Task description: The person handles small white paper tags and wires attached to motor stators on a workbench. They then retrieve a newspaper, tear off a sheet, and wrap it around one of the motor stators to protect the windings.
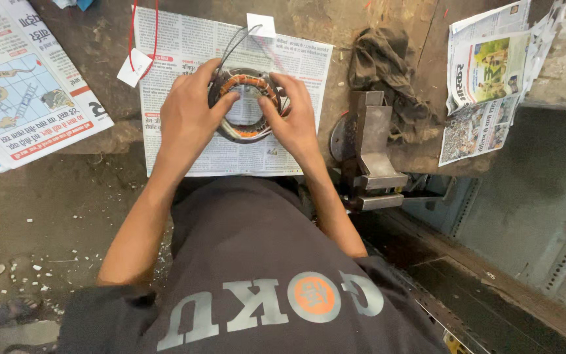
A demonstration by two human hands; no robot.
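Left hand: I see the left hand (188,118) at about 10 o'clock from the picture centre. Its fingers are spread and curled over the left rim of the motor stator (246,105), and the thumb presses into the inner opening.
Right hand: the right hand (294,121) sits just at 3 o'clock of the stator. Its fingers are bent and press on the copper winding at the right side; I cannot tell if it pinches a wire.
Stator: a round ring with orange-brown copper winding, lying flat between both hands, at 12 o'clock from the centre.
Under it: a newspaper sheet (185,46) is spread on the dirty workbench (86,170).
Wires: thin grey lead wires (234,40) go out from the stator toward 12 o'clock, with a small white tag (261,25) near their end. A red wire (132,33) with another white tag (133,67) lies at 10 o'clock of the stator.
Right side: a metal vise (371,154) stands at 3 o'clock, with a dark rag (381,59) behind it.
Far corners: folded newspapers (486,78) at 2 o'clock, and more coloured newspaper pages (21,85) at 9 o'clock.
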